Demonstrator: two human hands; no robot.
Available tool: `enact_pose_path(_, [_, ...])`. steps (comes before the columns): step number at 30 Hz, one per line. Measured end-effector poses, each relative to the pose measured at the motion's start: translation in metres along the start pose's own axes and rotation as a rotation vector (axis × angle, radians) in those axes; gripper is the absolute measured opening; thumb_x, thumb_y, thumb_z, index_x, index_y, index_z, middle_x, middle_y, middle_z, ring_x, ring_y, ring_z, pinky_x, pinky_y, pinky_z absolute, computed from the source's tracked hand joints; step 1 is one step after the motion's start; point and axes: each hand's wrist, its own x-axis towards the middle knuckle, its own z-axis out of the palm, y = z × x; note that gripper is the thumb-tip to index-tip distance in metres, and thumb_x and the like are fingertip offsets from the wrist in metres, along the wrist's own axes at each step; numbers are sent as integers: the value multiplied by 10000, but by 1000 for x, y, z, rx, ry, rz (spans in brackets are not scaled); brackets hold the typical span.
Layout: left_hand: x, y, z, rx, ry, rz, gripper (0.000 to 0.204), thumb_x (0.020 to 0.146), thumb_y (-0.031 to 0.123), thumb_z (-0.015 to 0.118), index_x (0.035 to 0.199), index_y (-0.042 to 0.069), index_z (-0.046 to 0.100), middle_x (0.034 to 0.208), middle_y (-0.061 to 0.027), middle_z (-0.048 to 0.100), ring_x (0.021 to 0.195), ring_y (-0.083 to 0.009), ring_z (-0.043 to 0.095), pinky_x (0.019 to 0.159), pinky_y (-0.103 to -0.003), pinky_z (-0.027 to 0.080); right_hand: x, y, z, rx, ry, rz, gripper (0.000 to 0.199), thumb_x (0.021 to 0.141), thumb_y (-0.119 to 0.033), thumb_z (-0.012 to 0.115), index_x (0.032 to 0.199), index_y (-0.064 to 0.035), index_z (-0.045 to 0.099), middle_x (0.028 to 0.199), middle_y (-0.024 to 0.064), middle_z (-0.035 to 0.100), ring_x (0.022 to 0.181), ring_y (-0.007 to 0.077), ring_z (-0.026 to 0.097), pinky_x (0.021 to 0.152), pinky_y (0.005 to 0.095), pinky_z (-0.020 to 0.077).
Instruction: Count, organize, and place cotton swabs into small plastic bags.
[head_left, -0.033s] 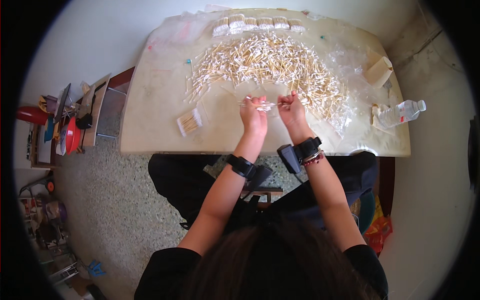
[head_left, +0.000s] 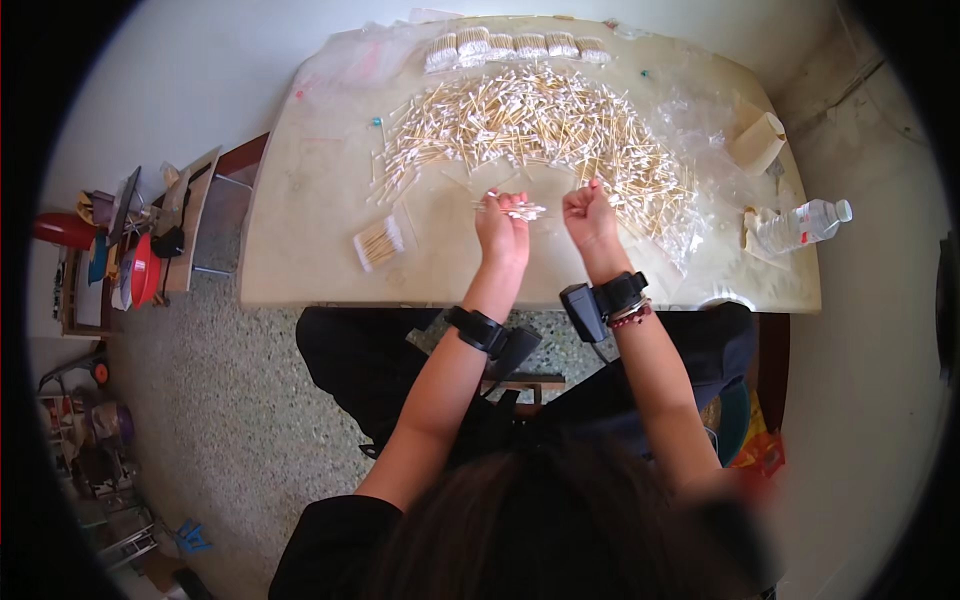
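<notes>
A small bunch of cotton swabs [head_left: 522, 211] lies across the fingers of my left hand [head_left: 502, 235], which is closed around it, white tips sticking out to the right. Just to the right, my right hand [head_left: 590, 215] is closed with its fingertips together, apart from the bunch. What those fingers hold, if anything, is too small to make out. Beyond both hands spreads a large loose pile of wooden-stemmed cotton swabs [head_left: 520, 115]. A flat pack of swabs [head_left: 379, 243] rests on the table to the left of my left hand.
Several bundled swab packs [head_left: 515, 47] stand in a row along the far side of the table [head_left: 310, 220]. Clear plastic bags [head_left: 690, 130], a pale cardboard roll [head_left: 757, 143] and a clear bottle [head_left: 805, 225] lie on the right. A small blue-green piece [head_left: 377, 122] sits left of the pile.
My right hand has drawn away from the swab bunch, a little to the right. My left hand has shifted slightly left, still holding the bunch.
</notes>
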Motion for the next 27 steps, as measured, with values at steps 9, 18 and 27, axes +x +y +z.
enact_pose_path(9, [6, 4, -19, -142, -40, -172, 188, 984, 192, 301, 935, 64, 429, 656, -17, 407, 623, -148, 438, 750, -356, 432, 13, -103, 11, -1878, 31, -1127, 795, 767, -321, 686, 1345, 25, 263, 1231, 308, 425, 1165, 423, 415, 948, 452, 362])
enact_pose_path(18, [-23, -8, 5, -80, -4, -243, 196, 986, 218, 304, 1023, 60, 415, 713, -32, 435, 700, -174, 464, 796, -352, 447, -62, 10, 2, -2085, -509, -596, 530, 910, -432, 415, 1310, -85, 391, 815, 202, 636, 748, 367, 615, 653, 435, 482])
enact_pose_path(27, [-7, 2, -16, -276, -76, -192, 179, 981, 171, 305, 949, 47, 430, 693, -36, 415, 661, -170, 424, 707, -321, 419, -66, -24, 9, -2185, -658, -768, 326, 916, -300, 456, 1161, -114, 563, 726, 207, 610, 642, 357, 601, 585, 423, 480])
